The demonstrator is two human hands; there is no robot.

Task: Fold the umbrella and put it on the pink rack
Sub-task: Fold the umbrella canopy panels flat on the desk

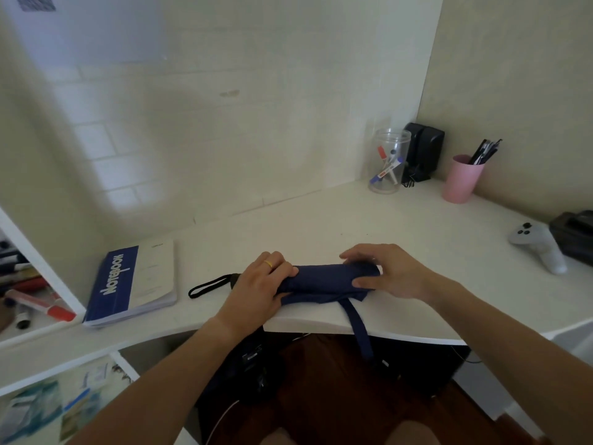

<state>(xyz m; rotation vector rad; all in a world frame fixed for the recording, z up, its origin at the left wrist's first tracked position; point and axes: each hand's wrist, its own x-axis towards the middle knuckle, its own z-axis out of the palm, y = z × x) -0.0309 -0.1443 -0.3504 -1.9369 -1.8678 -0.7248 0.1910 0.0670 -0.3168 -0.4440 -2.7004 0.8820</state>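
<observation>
At the front edge of the white desk lies the navy umbrella, collapsed and rolled into a short bundle, set lengthwise left to right. Its closing strap hangs loose over the desk edge, unfastened. The left hand grips the handle end of the bundle, fingers curled over the top and thumb underneath; a yellow ring sits on one finger. The right hand holds the opposite end, thumb pressed against the tip and fingers bent over the fabric (how firmly, I cannot tell). A black wrist loop trails from the handle onto the desk, left of the left hand.

Further left lies a blue and white notebook, flat, well apart from the umbrella. At the far right rests a white game controller, with a dark box just beside it.

At the back corner stand a clear jar holding markers, a pair of black speakers behind it, and a pink cup filled with pens. No pink rack is in view.
</observation>
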